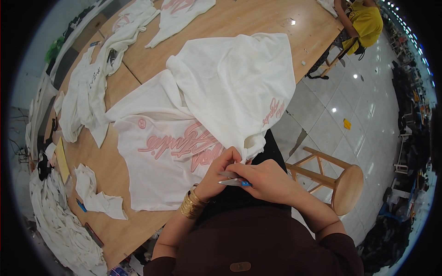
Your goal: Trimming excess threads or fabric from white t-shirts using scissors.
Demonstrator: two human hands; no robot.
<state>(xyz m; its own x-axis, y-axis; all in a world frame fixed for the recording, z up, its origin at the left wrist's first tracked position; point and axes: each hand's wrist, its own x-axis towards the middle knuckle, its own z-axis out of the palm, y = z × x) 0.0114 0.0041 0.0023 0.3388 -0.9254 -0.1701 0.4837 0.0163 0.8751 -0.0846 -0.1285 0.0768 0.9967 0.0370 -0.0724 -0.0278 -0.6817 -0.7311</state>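
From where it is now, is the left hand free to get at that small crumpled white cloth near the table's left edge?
Probably yes, once it lets go: the left hand is pinching the white shirt, and bare table lies between it and the crumpled cloth.

Matt white cloth shirt [207, 106], shiny metal snips [232, 181], smooth wood table [258, 23], glossy floor tiles [350, 101]

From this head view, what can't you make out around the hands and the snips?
- Snips: handles hidden inside right hand.
- Fabric edge pinched by left hand: covered by fingers.
- White garment: underside folded over itself.
- Any thread being cut: too small.
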